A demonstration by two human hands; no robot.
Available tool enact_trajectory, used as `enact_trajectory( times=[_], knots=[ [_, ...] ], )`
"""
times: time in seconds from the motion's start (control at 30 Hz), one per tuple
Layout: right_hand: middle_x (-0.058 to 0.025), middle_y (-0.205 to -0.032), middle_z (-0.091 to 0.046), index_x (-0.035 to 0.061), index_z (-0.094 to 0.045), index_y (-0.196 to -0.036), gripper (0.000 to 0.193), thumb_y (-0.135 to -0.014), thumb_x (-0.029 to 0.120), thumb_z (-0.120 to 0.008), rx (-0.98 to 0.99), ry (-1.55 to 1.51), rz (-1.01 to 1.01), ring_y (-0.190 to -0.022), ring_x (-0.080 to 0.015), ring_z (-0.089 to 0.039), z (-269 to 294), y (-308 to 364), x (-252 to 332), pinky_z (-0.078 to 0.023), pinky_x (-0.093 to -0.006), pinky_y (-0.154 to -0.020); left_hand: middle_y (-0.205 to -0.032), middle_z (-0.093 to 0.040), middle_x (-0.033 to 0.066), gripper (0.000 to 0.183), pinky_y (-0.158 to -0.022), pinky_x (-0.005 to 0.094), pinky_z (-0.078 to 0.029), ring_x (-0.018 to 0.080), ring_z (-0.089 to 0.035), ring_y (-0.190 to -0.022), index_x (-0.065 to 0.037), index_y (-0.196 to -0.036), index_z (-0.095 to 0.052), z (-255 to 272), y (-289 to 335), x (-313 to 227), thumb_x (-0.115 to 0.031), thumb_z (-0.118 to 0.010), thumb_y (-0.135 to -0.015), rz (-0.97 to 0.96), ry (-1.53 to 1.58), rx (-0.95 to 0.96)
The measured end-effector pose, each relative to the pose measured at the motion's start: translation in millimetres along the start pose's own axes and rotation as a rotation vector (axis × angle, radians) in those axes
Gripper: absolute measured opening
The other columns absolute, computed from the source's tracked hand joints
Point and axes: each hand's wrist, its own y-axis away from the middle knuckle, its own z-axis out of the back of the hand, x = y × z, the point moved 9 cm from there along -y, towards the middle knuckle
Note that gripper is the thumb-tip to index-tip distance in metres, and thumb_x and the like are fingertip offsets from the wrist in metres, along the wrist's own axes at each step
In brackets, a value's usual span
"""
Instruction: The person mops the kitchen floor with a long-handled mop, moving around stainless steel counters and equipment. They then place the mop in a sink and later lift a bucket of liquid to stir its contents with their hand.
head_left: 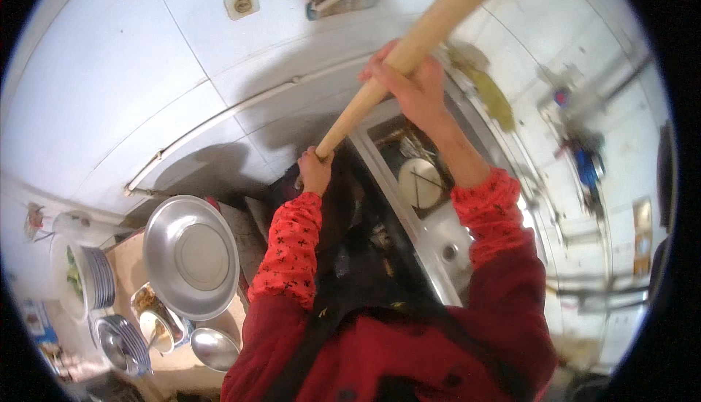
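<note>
Between tiled wall and sink: a long, pale wooden pole (442,22), held aslant by two hands; its thicker upper end is out of view, its lower end is lost in shadow, and whether anything is fixed there cannot be told.
Left hand (316,173): closed around the narrower, lower length of the pole; placed there, it seems, so that the low end can be steered.
Right hand (420,92): wrapped around the thicker length, higher up, thumb and fingers curled over the wood; set well apart from the left, probably so that the pole's weight and tilt are shared.
Sleeve covers (293,245): red, dark-patterned, drawn over both forearms, presumably against splashes.
Sink (439,278): steel, to the right; a round, pale disc (421,185) with thin sticks across it is held in the farther basin.
Side table (191,370), left: a wide metal basin (155,256) is tilted at its edge; a food tray (181,324) and a small metal bowl (215,349) are set beside it.
Blue-rimmed bowls (104,278): nested in stacks, apparently to save room.
Wall pipe (248,108): run low along the tiles.
</note>
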Motion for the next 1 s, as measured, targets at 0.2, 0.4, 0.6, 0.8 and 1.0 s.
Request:
enact_trajectory(
  times=[0.2, 0.4, 0.6, 0.8, 1.0],
  knots=[
    [-0.0087, -0.083, -0.066, 0.0021, -0.060, -0.094, 0.023, -0.088, 0.024, -0.063, -0.134, -0.129, -0.022, -0.071, -0.0177, -0.064, 78, -105, -231, -0.052, -0.0300, -0.063, -0.092, -0.061, 0.0227, 0.022, -0.077, 0.0508, -0.045, 0.0411, -0.057, -0.088, 0.000, -0.097, -0.059, 12, 30, -14, -0.019, -0.057, -0.085, -0.140, -0.059, -0.014],
    [-0.0285, -0.136, -0.043, 0.0008, -0.036, -0.139, 0.068, -0.087, 0.040, -0.058, 0.082, 1.470, 0.132, -0.126, -0.0461, -0.040, 186, -97, -400, -0.023, -0.0580, -0.108, -0.086, -0.063, 0.0217, 0.029, -0.072, 0.0501, -0.048, 0.0418, -0.061, -0.079, -0.001, -0.098, -0.059, -4, 280, 94, -0.027, -0.056, -0.086, 0.461, -0.253, 0.500],
    [-0.0131, -0.085, -0.047, -0.0042, -0.051, -0.116, 0.053, -0.096, 0.044, -0.047, -0.079, 0.599, -0.688, -0.073, -0.0259, -0.044, 237, -48, -474, -0.037, -0.0403, -0.067, -0.093, -0.069, 0.0163, 0.035, -0.077, 0.0407, -0.050, 0.0288, -0.066, -0.086, -0.007, -0.101, -0.069, 42, 467, 181, -0.035, -0.059, -0.083, 0.986, 0.080, 0.173],
    [-0.0081, -0.061, -0.050, -0.0040, -0.058, -0.092, 0.058, -0.097, 0.051, -0.040, -0.078, 0.316, -0.748, -0.048, -0.0184, -0.045, 162, 5, -489, -0.038, -0.0328, -0.046, -0.092, -0.070, 0.0140, 0.036, -0.079, 0.0376, -0.050, 0.0266, -0.066, -0.087, -0.007, -0.101, -0.069, 20, 515, 186, -0.037, -0.059, -0.085, 1.149, 0.254, -0.188],
    [-0.0136, -0.086, -0.065, 0.0000, -0.058, -0.102, 0.026, -0.094, 0.024, -0.051, 0.618, -0.006, -1.011, -0.068, -0.0217, -0.066, -76, 145, -409, -0.055, -0.0338, -0.056, -0.089, -0.070, 0.0148, 0.032, -0.078, 0.0375, -0.050, 0.0248, -0.066, -0.085, -0.005, -0.102, -0.068, 9, 530, 176, -0.032, -0.058, -0.087, 1.215, 0.396, -0.310]
  ],
)
